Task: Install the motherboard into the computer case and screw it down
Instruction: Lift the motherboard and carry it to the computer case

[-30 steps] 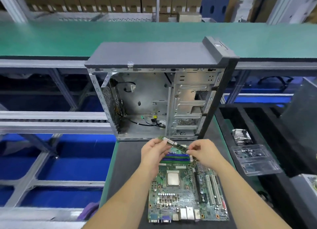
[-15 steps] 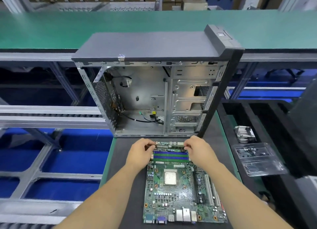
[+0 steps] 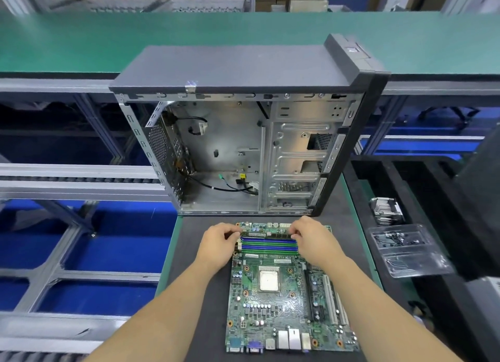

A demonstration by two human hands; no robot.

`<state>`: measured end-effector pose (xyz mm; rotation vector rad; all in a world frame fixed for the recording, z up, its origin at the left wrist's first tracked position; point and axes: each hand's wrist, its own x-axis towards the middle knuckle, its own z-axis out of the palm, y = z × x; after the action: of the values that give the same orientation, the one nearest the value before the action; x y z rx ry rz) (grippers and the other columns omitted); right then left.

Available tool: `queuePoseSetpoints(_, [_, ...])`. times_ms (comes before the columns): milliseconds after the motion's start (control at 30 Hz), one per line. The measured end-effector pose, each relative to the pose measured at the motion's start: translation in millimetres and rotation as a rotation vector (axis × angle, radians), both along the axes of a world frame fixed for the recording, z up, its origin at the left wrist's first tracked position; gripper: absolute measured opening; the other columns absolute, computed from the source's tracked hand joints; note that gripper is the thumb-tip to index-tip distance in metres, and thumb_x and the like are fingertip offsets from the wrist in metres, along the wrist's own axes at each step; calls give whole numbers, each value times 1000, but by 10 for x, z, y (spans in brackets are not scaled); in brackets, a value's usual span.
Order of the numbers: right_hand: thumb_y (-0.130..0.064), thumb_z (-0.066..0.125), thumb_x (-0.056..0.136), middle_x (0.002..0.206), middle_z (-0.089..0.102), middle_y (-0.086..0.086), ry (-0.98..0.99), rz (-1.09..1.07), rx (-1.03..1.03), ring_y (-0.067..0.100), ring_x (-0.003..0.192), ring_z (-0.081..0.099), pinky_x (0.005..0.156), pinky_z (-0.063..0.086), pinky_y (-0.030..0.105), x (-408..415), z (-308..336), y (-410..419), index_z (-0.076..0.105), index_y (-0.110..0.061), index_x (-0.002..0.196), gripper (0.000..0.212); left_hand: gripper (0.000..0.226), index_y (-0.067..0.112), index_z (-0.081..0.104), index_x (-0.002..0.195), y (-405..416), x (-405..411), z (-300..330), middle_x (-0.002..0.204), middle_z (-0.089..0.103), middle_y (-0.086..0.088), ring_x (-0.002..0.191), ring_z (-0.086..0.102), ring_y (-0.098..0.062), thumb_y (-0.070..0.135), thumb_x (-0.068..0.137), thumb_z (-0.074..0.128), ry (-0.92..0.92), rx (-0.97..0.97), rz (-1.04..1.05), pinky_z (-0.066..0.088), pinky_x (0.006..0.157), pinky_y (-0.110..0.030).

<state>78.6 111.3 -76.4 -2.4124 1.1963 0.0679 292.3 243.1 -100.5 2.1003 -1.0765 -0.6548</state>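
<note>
Green fibreglass motherboard point(image 3: 284, 294) lying flat on the dark mat point(image 3: 205, 321) of my bench, its rear port row toward me and its blue and green memory slots point(image 3: 269, 246) at the far edge; a pale square processor point(image 3: 268, 280) sits near its middle; two white expansion slots point(image 3: 334, 302) run along its right side; the board is outside the computer case point(image 3: 243, 134) and just in front of it, not touching it as far as I can see. A dark memory stick point(image 3: 266, 235) lies along the farthest slot; my left hand point(image 3: 216, 244) has its fingers curled onto the stick's left end, and my right hand point(image 3: 313, 239) has its fingers curled onto the right end; whether the stick is fully seated I cannot tell. The case stands upright on the mat with its open side facing me, bare metal tray inside, black cables point(image 3: 224, 188) with green and yellow plugs trailing across its floor, and a drive cage point(image 3: 297, 166) at its right. To the right of the mat, a black tray point(image 3: 378, 172) holds a finned metal heatsink point(image 3: 387, 210) and a clear plastic box point(image 3: 405, 249) of small dark screws. Beyond the case runs a green conveyor belt point(image 3: 108, 39); to the left, grey metal rails point(image 3: 75, 180) over a blue floor point(image 3: 108, 248).
</note>
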Motion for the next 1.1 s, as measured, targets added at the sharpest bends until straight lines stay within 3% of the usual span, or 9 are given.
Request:
queuePoseSetpoints(133, [-17, 50, 105, 108, 56, -2, 0, 7, -12, 21, 96, 59, 86, 52, 41, 7, -14, 8, 66, -19, 107, 17, 18, 19, 75, 105, -6, 10, -20, 108, 71, 6, 103, 60, -13, 15, 97, 60, 13, 0, 10, 46, 95, -28])
queuePoseSetpoints(400, [-16, 50, 105, 107, 56, -2, 9, 9, -26, 21, 98, 58, 87, 52, 40, -1, -8, 3, 67, -19, 105, 17, 20, 24, 72, 96, 21, 24, -41, 97, 71, 9, 88, 62, -7, 13, 98, 56, 52, -24, 68, 42, 75, -19])
queuePoseSetpoints(500, [-19, 53, 104, 106, 57, -3, 11, 8, -31, 20, 97, 58, 87, 52, 38, 4, -8, 4, 70, -20, 104, 17, 15, 29, 69, 97, 32, -2, -52, 95, 69, 10, 86, 61, -6, 19, 97, 58, 42, -26, 38, 43, 75, -19])
queuePoseSetpoints(700, [-21, 56, 103, 106, 59, -2, 19, 27, -38, 21, 98, 58, 85, 51, 35, -9, -16, 0, 74, -21, 104, 18, 9, 33, 71, 92, -45, -90, 16, 94, 61, 14, 87, 60, -6, 26, 93, 65, -83, 4, -134, 49, 81, -27])
queuePoseSetpoints(867, [-20, 56, 104, 108, 62, -3, -80, -27, 27, 20, 103, 59, 93, 49, 34, -59, -16, -7, 77, -18, 111, 23, 11, 30, 73, 95, -69, -100, 50, 96, 60, 14, 88, 58, -8, 26, 95, 62, -168, 81, -164, 50, 81, -29])
queuePoseSetpoints(900, [-21, 57, 104, 103, 63, -5, -132, -101, 48, 18, 100, 59, 92, 49, 33, -87, -22, -23, 78, -17, 106, 21, 11, 30, 72, 94, -71, -105, 52, 96, 60, 14, 87, 58, -8, 27, 95, 62, -160, 85, -158, 49, 80, -28])
queuePoseSetpoints(967, [-27, 63, 101, 81, 64, -7, -196, -249, 113, 16, 83, 61, 77, 49, 30, -141, -45, -66, 72, -19, 79, 25, 10, 31, 72, 90, -79, -122, 57, 93, 63, 14, 85, 59, -7, 28, 94, 64, -86, 71, -119, 47, 77, -23])
queuePoseSetpoints(1033, [-34, 69, 96, 56, 45, -2, -190, -311, 184, 17, 61, 50, 58, 41, 26, -148, -71, -75, 46, -18, 56, 49, 8, 30, 70, 84, -105, -146, 66, 88, 67, 12, 82, 61, -8, 28, 92, 67, 49, 47, -40, 43, 69, -16])
queuePoseSetpoints(1100, [-40, 74, 92, 56, 32, 5, -196, -342, 227, 18, 56, 39, 50, 31, 23, -109, -53, -67, 32, -16, 55, 61, 8, 24, 67, 84, -151, -183, 73, 82, 63, 7, 75, 58, -11, 29, 88, 72, 149, 44, 44, 40, 61, -16])
